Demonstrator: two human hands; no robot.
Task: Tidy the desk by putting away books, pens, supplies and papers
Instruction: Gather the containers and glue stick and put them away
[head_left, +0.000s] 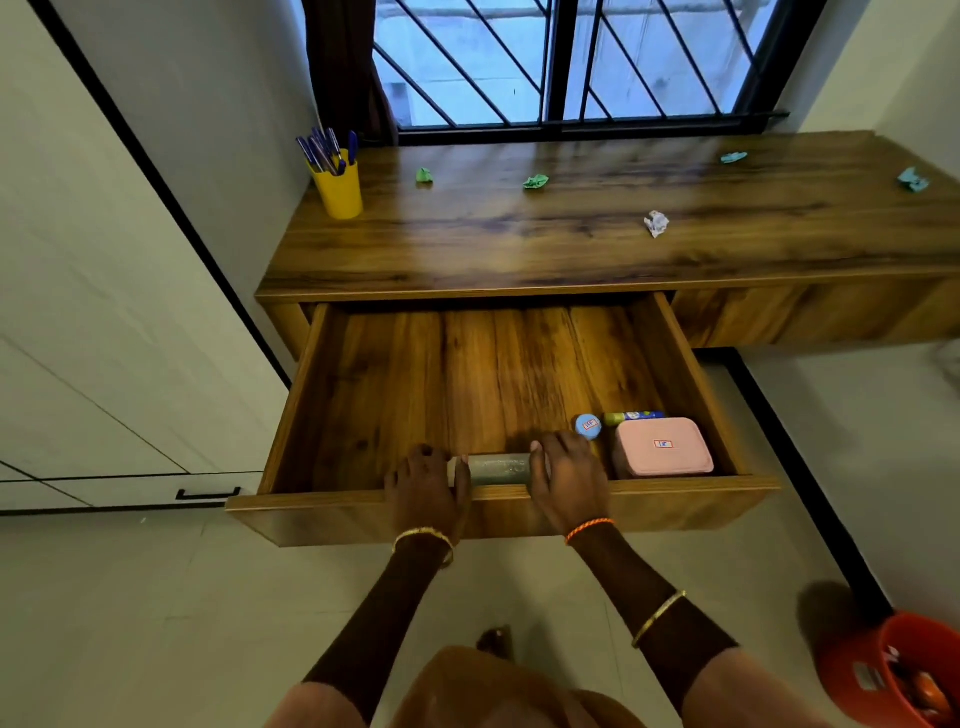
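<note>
A grey-green, box-like case (497, 469) lies lengthwise at the front edge of the open wooden drawer (322, 395); its surface markings are too blurred to read. The left hand (426, 486) grips its left end and the right hand (563, 480) its right end, fingers (545, 447) of both curled round it. Just right of it in the drawer sit a pink rounded box (662, 447) with a small red-and-white label, unreadable, a round blue lid (588, 426) and a yellow-green and blue tube (634, 416). On the tabletop (519, 244) a yellow cup (338, 189) holds blue pens (322, 150), and crumpled paper scraps (656, 223) lie scattered. An orange bin (904, 670) stands on the floor, lower right.
</note>
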